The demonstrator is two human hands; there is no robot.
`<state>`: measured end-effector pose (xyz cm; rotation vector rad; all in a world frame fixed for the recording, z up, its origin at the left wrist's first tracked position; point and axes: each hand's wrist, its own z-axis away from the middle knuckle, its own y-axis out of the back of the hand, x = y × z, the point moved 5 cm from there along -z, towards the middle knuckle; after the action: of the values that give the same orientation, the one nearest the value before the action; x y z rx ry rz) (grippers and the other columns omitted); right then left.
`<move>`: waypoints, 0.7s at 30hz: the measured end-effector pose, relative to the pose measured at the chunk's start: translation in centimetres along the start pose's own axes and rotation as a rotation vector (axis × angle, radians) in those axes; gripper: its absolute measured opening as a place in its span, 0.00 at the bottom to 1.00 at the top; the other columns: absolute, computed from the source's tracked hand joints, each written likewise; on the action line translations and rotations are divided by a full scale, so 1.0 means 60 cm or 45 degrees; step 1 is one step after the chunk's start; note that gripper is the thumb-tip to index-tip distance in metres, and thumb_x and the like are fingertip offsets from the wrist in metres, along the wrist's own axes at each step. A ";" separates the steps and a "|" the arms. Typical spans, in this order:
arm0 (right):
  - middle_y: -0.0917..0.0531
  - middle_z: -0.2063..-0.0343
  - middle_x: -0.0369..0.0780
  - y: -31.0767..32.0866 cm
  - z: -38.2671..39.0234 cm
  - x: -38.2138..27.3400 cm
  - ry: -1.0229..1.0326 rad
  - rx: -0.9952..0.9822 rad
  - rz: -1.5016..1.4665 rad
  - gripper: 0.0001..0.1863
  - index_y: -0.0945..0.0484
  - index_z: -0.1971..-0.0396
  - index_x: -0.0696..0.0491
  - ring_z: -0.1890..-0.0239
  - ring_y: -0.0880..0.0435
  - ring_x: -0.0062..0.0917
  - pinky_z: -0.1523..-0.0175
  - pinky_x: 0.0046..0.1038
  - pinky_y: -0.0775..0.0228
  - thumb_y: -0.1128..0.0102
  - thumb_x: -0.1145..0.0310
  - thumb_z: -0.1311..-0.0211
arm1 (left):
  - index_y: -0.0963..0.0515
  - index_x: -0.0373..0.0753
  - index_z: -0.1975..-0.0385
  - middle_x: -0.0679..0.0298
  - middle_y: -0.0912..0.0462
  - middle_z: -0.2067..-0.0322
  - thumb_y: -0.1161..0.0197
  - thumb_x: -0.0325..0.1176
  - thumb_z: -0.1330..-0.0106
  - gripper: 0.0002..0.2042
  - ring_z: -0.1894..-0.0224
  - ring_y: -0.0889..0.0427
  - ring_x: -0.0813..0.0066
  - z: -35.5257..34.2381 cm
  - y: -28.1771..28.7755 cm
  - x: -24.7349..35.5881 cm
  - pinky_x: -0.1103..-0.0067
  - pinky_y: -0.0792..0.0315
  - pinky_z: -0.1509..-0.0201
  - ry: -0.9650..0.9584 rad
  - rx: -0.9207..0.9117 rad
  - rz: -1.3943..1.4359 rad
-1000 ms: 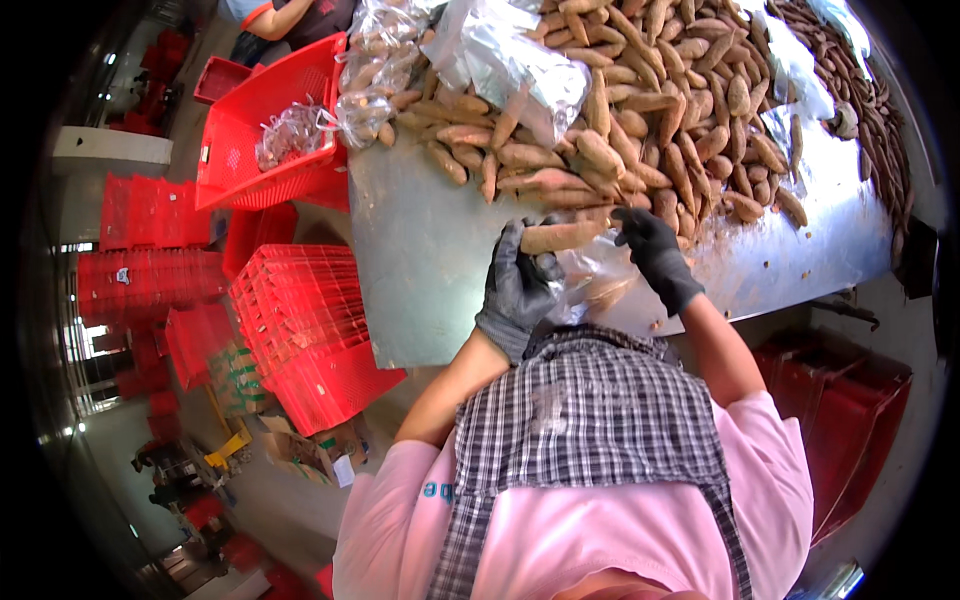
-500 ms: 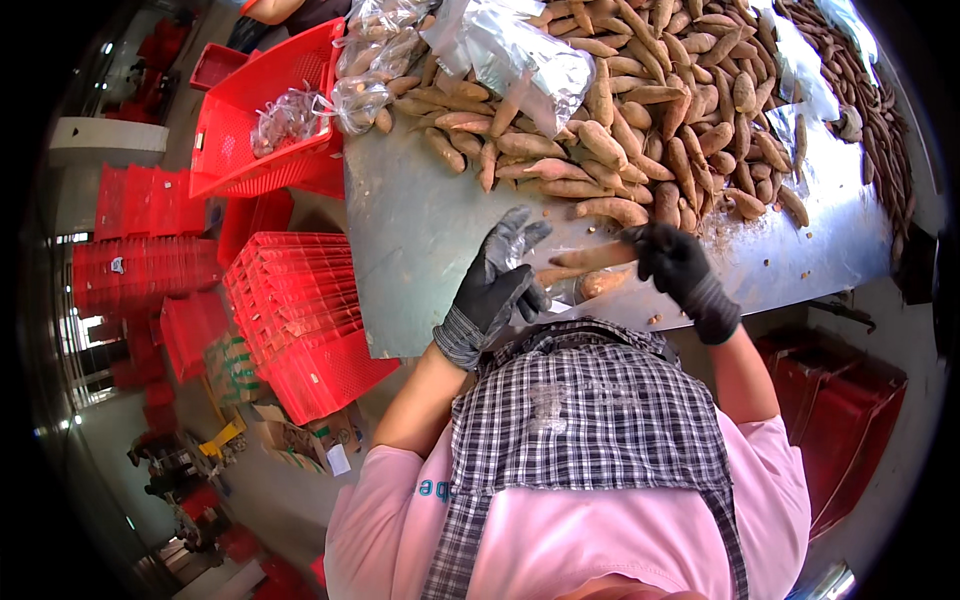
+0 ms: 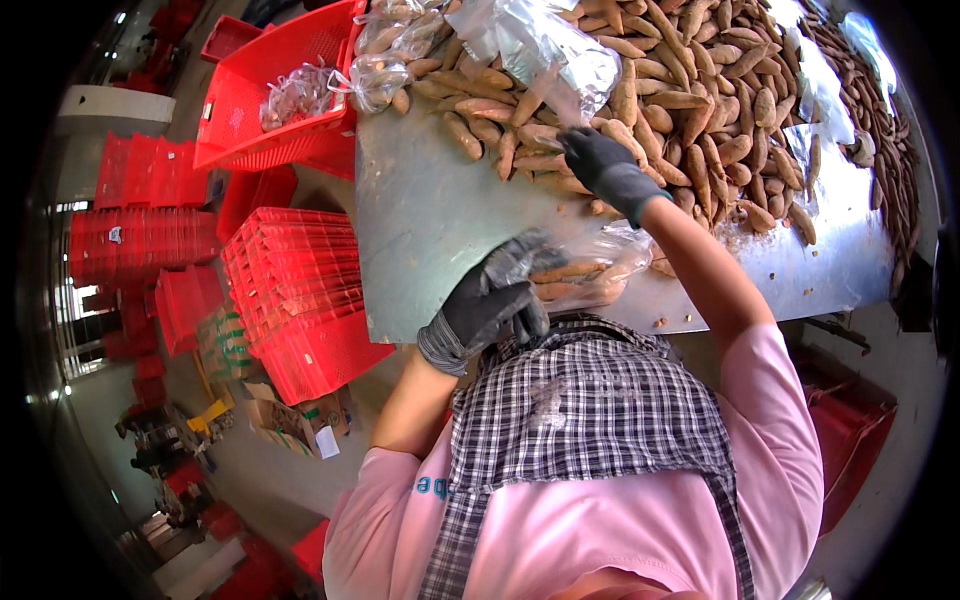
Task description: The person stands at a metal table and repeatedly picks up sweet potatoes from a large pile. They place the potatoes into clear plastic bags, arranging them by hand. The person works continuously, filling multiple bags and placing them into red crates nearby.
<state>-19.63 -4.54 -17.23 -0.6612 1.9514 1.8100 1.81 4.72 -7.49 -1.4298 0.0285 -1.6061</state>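
- Sweet potatoes (image 3: 690, 100) fill the far half of the grey metal table (image 3: 420, 230) in the head view; we see them heaped in a loose brown pile from the middle of the table out to its right end.
- We see our left hand (image 3: 495, 300) in a dark glove at the near edge of the table, its fingers curled tight around the gathered mouth of a clear plastic bag (image 3: 590, 270).
- The bag lies on the table just in front of our checked apron (image 3: 580, 410), and we can make out a few sweet potatoes lying lengthwise inside it.
- We see our right hand (image 3: 600, 165), also gloved, stretched forward to the near edge of the pile; its fingers are bent down onto the roots, but we cannot tell whether they have closed on one.
- More filled clear bags (image 3: 385, 60) sit at the far left corner of the table, and a crumpled sheet of clear plastic (image 3: 545, 45) lies over the pile beside them.
- To the left of the table we see a red plastic crate (image 3: 270, 120) with one filled bag inside it.
- Below it, a stack of red crates (image 3: 300, 290) stands on the floor just beside the table, and more red crates (image 3: 140, 230) are stacked further left.
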 end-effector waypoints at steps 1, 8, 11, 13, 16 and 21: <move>0.24 0.55 0.47 -0.007 -0.020 -0.004 -0.073 -0.041 0.041 0.17 0.28 0.54 0.51 0.55 0.25 0.42 0.52 0.38 0.32 0.49 0.64 0.43 | 0.46 0.33 0.39 0.49 0.31 0.47 0.42 0.34 0.40 0.30 0.75 0.20 0.71 0.002 -0.015 0.005 0.81 0.26 0.73 0.006 -0.093 -0.027; 0.21 0.59 0.47 -0.063 -0.088 0.024 -0.395 -0.305 0.313 0.20 0.25 0.60 0.53 0.56 0.23 0.42 0.52 0.38 0.30 0.36 0.61 0.54 | 0.46 0.32 0.40 0.50 0.29 0.49 0.45 0.33 0.39 0.29 0.75 0.20 0.71 0.000 0.011 0.005 0.83 0.26 0.72 0.040 0.001 -0.044; 0.21 0.69 0.44 -0.023 -0.064 0.005 -0.202 -0.114 -0.143 0.18 0.24 0.61 0.55 0.69 0.22 0.29 0.63 0.28 0.29 0.36 0.62 0.51 | 0.45 0.33 0.40 0.51 0.29 0.50 0.44 0.32 0.39 0.28 0.68 0.20 0.72 -0.013 0.047 0.000 0.82 0.25 0.69 -0.025 0.154 0.089; 0.22 0.73 0.41 0.002 -0.039 0.010 -0.322 -0.139 -0.747 0.20 0.25 0.59 0.57 0.74 0.24 0.24 0.69 0.24 0.32 0.37 0.60 0.49 | 0.43 0.35 0.41 0.53 0.29 0.51 0.44 0.32 0.38 0.26 0.58 0.23 0.72 -0.031 0.062 -0.003 0.81 0.26 0.59 -0.085 0.178 0.167; 0.28 0.82 0.30 0.023 0.028 0.000 -0.710 -0.492 -1.327 0.18 0.29 0.68 0.52 0.83 0.33 0.12 0.80 0.15 0.44 0.41 0.51 0.43 | 0.43 0.35 0.42 0.54 0.30 0.51 0.45 0.32 0.37 0.24 0.54 0.25 0.70 -0.078 0.091 -0.030 0.79 0.29 0.52 -0.119 0.299 0.181; 0.30 0.84 0.28 0.042 0.125 -0.068 -0.539 -0.578 -1.494 0.12 0.26 0.73 0.51 0.82 0.35 0.11 0.78 0.13 0.44 0.39 0.58 0.43 | 0.41 0.35 0.42 0.62 0.30 0.50 0.41 0.37 0.38 0.27 0.51 0.29 0.75 -0.163 0.054 -0.044 0.79 0.34 0.44 -0.145 0.068 -0.209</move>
<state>-18.04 3.33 -13.44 -1.1162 0.5698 1.3819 -4.22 -0.65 -14.43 -1.5115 -0.2014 -1.6420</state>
